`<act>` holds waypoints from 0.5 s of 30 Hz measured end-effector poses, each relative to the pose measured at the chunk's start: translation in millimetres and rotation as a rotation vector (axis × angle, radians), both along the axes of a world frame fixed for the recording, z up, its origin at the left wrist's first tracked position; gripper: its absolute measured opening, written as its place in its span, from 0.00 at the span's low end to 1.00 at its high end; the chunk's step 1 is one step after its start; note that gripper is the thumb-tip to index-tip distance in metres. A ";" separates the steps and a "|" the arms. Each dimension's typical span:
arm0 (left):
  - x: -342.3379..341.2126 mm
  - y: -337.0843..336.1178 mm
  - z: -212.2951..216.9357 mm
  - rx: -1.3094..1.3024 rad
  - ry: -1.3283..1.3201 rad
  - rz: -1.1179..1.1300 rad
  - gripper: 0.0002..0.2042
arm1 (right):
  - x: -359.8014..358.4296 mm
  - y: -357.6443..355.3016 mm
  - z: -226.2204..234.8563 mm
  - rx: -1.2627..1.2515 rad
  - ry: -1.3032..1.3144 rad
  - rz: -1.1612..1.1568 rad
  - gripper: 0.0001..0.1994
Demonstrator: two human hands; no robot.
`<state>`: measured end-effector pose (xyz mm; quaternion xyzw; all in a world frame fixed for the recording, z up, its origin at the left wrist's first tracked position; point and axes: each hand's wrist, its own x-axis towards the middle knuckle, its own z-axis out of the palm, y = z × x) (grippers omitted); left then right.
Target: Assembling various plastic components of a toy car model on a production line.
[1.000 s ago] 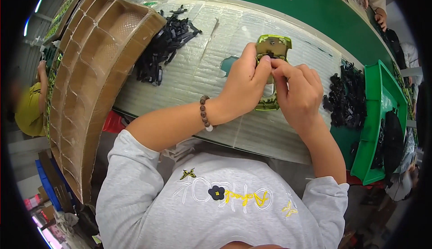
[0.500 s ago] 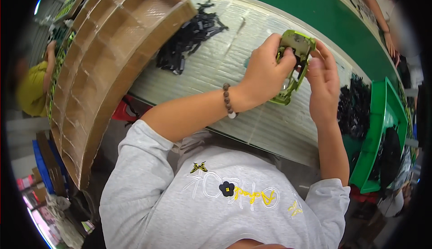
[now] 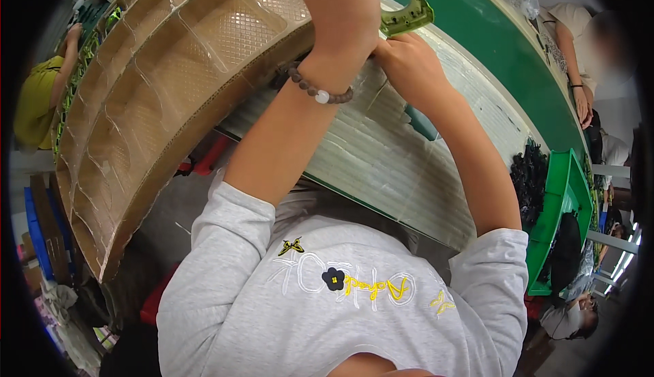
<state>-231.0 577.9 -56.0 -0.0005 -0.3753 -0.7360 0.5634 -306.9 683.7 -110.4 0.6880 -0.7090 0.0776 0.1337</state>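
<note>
A lime-green plastic housing (image 3: 407,17) with a large opening is held up at the top edge of the head view, partly cut off. My left hand (image 3: 342,12), with a beaded bracelet at the wrist, is closed at its left side, its fingertips running out of the picture. My right hand (image 3: 412,67) grips the lower edge of the housing from below. A divided brown tray (image 3: 184,70) with clear moulded pockets stands to the left, its corner close behind my left wrist. Little of the black parts pile shows past my left forearm.
A ribbed pale mat (image 3: 381,152) covers the bench, with a teal piece (image 3: 424,125) on it. Black parts (image 3: 530,176) lie heaped at the right beside a green bin (image 3: 555,206). A green strip (image 3: 504,63) runs behind. Other people sit at far left and right.
Both hands have carried the green housing up and to the left, toward the tray. My left arm now covers most of the left pile of black parts. The teal piece has come into view.
</note>
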 end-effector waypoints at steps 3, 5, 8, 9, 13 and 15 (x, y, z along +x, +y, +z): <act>-0.4 16.3 8.2 -0.051 -0.096 0.099 0.04 | 1.5 3.7 18.8 0.151 -0.022 -0.043 0.05; -4.3 14.5 -2.3 -0.049 -0.079 0.101 0.07 | 8.4 4.6 18.3 0.142 -0.126 -0.077 0.04; -6.5 17.7 -9.1 -0.032 -0.065 0.058 0.03 | 10.5 21.6 20.6 0.156 -0.257 -0.115 0.03; -9.3 30.4 -7.7 -0.031 -0.054 0.032 0.03 | 6.9 37.2 18.6 0.109 -0.236 -0.114 0.03; -11.6 54.3 -23.9 -0.155 -0.379 -0.216 0.05 | -4.3 112.9 26.2 -0.137 -0.328 -0.189 0.05; -15.1 72.4 -43.6 -0.204 -0.536 -0.350 0.08 | -10.7 141.4 37.6 -0.303 -0.440 -0.238 0.06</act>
